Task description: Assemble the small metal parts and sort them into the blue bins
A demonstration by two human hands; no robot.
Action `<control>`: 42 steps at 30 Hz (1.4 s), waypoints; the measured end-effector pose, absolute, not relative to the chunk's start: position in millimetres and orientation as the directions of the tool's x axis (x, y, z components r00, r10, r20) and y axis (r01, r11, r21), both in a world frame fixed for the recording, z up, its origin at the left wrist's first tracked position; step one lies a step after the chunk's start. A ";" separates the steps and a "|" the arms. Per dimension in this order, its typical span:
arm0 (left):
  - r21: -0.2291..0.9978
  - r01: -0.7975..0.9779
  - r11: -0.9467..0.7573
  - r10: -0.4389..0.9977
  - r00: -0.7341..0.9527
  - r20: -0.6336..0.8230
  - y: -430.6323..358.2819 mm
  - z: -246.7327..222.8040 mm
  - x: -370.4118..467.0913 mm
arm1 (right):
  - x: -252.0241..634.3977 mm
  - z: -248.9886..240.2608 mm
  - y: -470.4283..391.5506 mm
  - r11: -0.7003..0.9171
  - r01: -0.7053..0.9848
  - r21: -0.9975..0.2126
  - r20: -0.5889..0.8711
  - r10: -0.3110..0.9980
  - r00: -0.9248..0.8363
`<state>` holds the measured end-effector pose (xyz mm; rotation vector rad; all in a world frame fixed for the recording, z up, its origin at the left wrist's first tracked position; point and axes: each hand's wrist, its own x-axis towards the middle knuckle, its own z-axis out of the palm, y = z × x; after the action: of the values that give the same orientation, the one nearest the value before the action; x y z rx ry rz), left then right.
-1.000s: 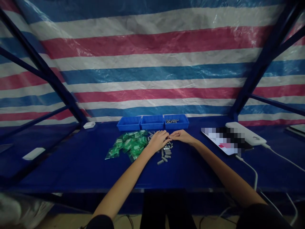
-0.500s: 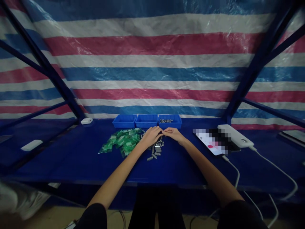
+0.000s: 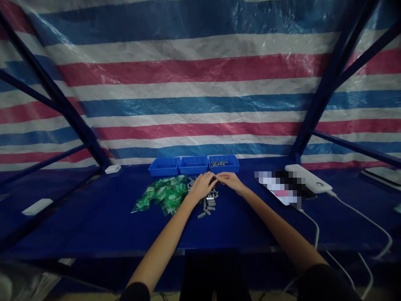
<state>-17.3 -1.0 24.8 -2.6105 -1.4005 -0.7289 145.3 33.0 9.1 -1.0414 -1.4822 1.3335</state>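
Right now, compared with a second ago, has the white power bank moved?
No. The white power bank lies just in front of the foot of the right-hand blue post, as before; the whole view has shifted, not the power bank.

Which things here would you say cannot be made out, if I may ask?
- Anything between left hand and right hand: head view, fingers hide it.
- Phone screen: head view, pixelation covers it.
- Contents of green bags: head view, too small.
- Pale flat object: head view, cut off by right edge.
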 end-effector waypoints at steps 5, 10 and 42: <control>0.136 0.821 -0.555 0.776 0.451 0.442 0.7 23.3 -19.9 | 145.8 3.3 38.6 0.149 0.061 -0.987 0.130 0.962 -0.241; 0.115 0.841 -0.529 0.779 0.427 0.459 0.0 27.8 -23.4 | 146.5 2.2 40.6 0.146 0.140 -0.979 0.121 0.978 -0.170; 0.478 0.831 -0.285 0.824 -0.042 0.565 0.1 40.8 -37.0 | 137.0 20.7 29.8 0.564 0.575 -0.592 0.197 0.794 -0.575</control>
<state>-37.0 0.1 40.8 -2.1685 -1.8735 -1.2679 137.0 29.8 20.7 -1.1030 -2.3535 0.6604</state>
